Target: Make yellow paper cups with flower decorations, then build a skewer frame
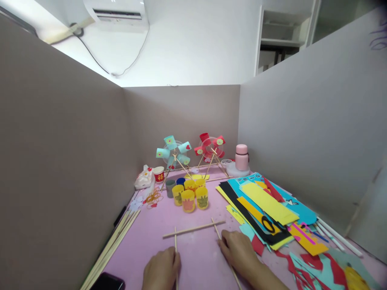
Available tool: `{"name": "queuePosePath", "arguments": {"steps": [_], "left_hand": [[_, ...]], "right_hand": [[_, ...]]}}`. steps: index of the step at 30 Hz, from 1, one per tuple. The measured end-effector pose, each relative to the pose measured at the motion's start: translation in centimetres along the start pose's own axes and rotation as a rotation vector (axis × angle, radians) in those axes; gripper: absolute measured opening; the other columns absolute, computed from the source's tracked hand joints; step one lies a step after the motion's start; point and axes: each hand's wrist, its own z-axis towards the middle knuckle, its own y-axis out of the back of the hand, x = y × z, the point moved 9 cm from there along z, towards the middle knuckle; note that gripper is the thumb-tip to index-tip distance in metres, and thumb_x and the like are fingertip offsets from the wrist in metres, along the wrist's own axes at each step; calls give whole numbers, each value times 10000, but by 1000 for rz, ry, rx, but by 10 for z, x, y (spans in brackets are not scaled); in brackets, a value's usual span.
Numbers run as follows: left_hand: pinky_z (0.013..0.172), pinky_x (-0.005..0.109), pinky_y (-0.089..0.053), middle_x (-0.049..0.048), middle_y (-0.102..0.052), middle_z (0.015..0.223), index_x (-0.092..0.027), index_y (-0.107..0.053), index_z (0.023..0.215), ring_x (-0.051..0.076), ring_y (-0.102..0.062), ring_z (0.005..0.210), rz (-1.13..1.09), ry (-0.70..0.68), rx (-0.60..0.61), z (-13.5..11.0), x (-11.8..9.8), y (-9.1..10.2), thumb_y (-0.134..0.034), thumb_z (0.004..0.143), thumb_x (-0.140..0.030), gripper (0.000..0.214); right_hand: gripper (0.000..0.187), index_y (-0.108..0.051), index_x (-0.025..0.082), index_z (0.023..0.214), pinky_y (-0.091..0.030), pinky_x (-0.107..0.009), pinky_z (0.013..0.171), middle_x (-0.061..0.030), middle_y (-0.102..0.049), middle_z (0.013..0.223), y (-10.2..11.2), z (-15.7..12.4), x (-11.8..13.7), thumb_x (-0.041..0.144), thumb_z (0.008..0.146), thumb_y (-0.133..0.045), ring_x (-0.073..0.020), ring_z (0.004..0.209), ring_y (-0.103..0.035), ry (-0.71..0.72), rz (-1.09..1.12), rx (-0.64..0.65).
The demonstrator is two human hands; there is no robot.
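Observation:
Three thin wooden sticks lie on the pink table top [196, 257]. One crossbar stick [193, 228] lies sideways over two upright ones. My left hand [161, 269] is closed, its fingers pinching the left stick [175, 241] near its lower end. Over at the right stick [218, 233], my right hand [238, 251] rests with fingers curled against it.
Several yellow paper cups [190, 197] stand behind the sticks. Two paper wheels on stick frames, one blue [173, 152] and one red [211, 147], stand at the back beside a pink bottle [241, 157]. Coloured paper sheets [266, 207] cover the right. Spare sticks [111, 245] and a phone [107, 282] lie left.

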Motion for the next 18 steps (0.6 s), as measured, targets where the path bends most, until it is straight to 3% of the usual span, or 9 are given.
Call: {"name": "queuePosePath", "arguments": {"steps": [18], "left_hand": [[641, 335, -411, 117, -724, 836, -199, -646, 775, 273, -669, 819, -14, -2, 8, 1, 6, -1, -302, 844, -271, 358]], "right_hand": [[258, -649, 209, 659, -217, -289, 499, -86, -730, 731, 4, 3, -7, 225, 827, -455, -222, 694, -664, 4, 2, 46]]}}
